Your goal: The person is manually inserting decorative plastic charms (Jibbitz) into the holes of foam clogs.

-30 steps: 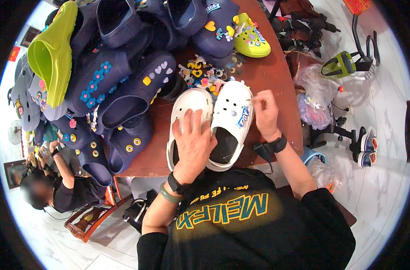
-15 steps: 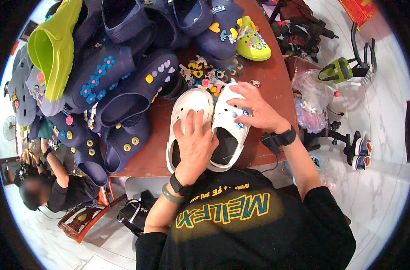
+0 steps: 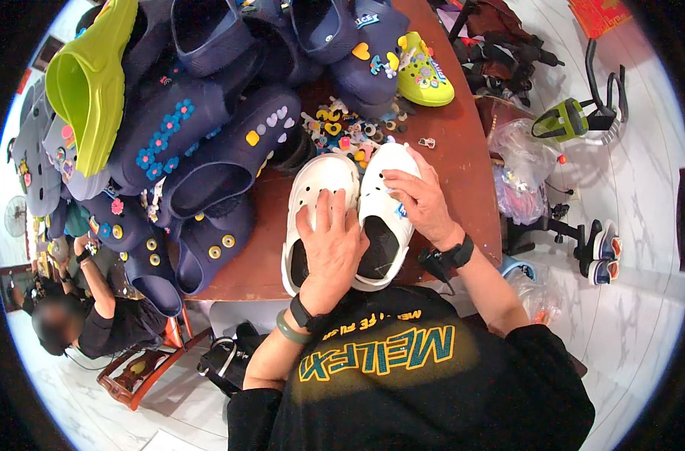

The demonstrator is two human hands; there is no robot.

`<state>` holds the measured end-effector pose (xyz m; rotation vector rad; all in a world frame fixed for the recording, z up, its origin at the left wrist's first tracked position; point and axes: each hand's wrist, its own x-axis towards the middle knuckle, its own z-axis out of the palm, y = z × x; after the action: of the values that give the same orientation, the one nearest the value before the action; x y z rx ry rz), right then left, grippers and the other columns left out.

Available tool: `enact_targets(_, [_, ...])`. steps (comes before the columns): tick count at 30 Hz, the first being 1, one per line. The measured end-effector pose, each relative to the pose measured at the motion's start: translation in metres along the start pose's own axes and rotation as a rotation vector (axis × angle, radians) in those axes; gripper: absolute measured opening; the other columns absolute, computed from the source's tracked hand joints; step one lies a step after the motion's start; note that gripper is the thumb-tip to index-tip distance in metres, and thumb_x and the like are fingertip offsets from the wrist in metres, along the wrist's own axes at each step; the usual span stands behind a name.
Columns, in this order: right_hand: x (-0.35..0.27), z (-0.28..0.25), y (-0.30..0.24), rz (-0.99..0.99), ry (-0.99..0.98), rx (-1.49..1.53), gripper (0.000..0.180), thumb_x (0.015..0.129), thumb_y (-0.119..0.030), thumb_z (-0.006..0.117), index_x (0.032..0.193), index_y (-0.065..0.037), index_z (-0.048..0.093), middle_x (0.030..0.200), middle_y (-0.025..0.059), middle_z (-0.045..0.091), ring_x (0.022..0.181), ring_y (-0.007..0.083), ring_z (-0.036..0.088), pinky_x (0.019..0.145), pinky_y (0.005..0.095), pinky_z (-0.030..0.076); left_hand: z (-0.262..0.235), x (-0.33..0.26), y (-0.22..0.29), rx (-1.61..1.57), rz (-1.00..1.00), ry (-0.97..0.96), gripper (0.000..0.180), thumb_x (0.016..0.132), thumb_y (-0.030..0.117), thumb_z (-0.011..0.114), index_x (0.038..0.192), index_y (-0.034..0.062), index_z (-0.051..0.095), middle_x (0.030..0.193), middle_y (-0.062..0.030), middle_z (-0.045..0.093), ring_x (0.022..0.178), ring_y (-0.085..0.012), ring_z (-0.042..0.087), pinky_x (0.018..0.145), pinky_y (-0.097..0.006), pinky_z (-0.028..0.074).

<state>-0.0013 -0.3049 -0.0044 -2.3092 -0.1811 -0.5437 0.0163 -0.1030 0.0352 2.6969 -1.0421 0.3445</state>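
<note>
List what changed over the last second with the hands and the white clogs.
The right hand slid from the right white clog's outer edge onto its top, fingertips now pressing the front. The left hand stayed flat across both clogs, and the left white clog, charm pile and navy clogs did not move.

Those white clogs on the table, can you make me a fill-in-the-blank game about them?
1. Both hands rest on a pair of ____ clogs.
2. The left hand lies flat across ____ clogs.
3. The right hand touches the clog on the ____.
4. The little charms lie on the table just beyond the clogs' ____.

Missing words: white; both; right; toes
</note>
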Motion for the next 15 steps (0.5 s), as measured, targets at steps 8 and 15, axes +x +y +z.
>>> enact_targets(8, [-0.005,0.005,0.000,0.180,0.050,0.144,0.009,0.088,-0.007,0.059,0.091,-0.005,0.068,0.107,0.0028,0.066,0.126,0.0300,0.042,0.106,0.0401,0.030,0.000,-0.001,0.000,0.007,0.011,-0.006,0.036,0.061,0.016,0.072,0.095,0.0025,0.067,0.128,-0.0126,0.044,0.124,-0.0323,0.039,0.093,-0.054,0.033])
enact_targets(15, [0.000,-0.018,0.030,0.560,0.196,0.703,0.021,0.099,-0.016,0.048,0.102,-0.001,0.061,0.094,0.0010,0.061,0.087,0.0087,0.054,0.080,0.0231,0.043,-0.001,-0.002,-0.002,-0.010,0.007,0.036,0.034,0.061,0.017,0.072,0.093,0.0045,0.066,0.126,-0.0122,0.047,0.122,-0.0322,0.042,0.092,-0.052,0.033])
